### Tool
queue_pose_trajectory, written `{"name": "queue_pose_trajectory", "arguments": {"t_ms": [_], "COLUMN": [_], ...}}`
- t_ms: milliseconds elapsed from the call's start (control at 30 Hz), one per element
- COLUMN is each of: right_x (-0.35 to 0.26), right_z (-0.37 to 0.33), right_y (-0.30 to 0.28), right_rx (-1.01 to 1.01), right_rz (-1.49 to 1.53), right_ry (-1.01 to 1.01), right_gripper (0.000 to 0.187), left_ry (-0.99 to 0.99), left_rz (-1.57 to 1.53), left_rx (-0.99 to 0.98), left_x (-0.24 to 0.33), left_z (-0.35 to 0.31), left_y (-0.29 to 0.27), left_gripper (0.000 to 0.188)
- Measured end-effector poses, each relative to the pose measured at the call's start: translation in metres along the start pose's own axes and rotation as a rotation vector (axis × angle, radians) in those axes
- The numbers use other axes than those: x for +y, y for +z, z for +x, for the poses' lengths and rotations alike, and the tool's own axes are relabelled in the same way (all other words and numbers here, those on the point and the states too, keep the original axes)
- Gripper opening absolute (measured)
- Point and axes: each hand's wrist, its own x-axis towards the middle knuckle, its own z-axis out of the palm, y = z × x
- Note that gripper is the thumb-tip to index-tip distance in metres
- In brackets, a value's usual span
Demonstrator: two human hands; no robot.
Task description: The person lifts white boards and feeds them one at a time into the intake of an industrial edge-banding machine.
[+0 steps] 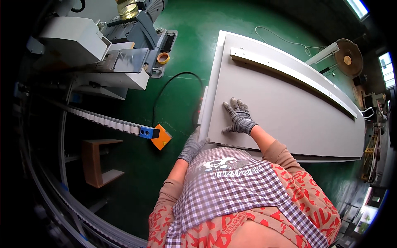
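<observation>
A large flat grey panel (pixel 273 99) lies in front of me on top of a white panel whose border (pixel 214 74) shows along the left. My right hand (pixel 240 117), in a grey-striped work glove, rests flat on the grey panel's near left part with its fingers spread. At the near left corner, my left hand (pixel 191 148), gloved alike, holds the stack's edge. Its thumb lies toward the top, and its fingers run down the outer side, partly hidden and slightly blurred. A long white bar with small holes (pixel 289 78) lies along the far side of the grey panel.
Left stands a grey-white machine (pixel 128 39) with a roll of yellow tape (pixel 163 58). A roller rail (pixel 103 119) ends by an orange box (pixel 161 137) with a black cable. A brown open frame (pixel 93 163) sits below. A round fan (pixel 348 58) stands far right.
</observation>
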Motion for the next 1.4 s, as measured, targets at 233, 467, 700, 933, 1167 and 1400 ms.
{"name": "queue_pose_trajectory", "arguments": {"t_ms": [233,467,700,933,1167,1400], "right_x": [-0.017,-0.003,0.004,-0.020,0.011,-0.006], "right_z": [0.005,0.014,0.002,0.010,0.010,0.002], "right_y": [0.013,0.000,0.004,0.001,-0.004,-0.004], "right_rx": [0.110,0.139,0.013,0.052,0.021,-0.044], "right_rz": [0.010,-0.014,-0.107,-0.093,-0.133,-0.140], "right_ry": [0.078,0.071,-0.109,0.008,-0.059,-0.075], "right_gripper": [0.128,0.124,0.122,0.110,0.117,0.117], "left_ry": [0.017,0.033,0.036,0.014,0.039,0.032], "left_rz": [-0.047,-0.055,-0.037,-0.055,-0.055,-0.031], "left_rx": [-0.008,0.000,0.001,-0.015,0.001,0.021], "left_x": [0.000,-0.006,-0.008,-0.003,-0.005,-0.005], "left_z": [0.002,0.003,0.004,0.005,0.004,0.003], "left_y": [0.001,0.003,0.003,0.002,0.002,0.002], "left_gripper": [0.096,0.097,0.097,0.097,0.096,0.094]}}
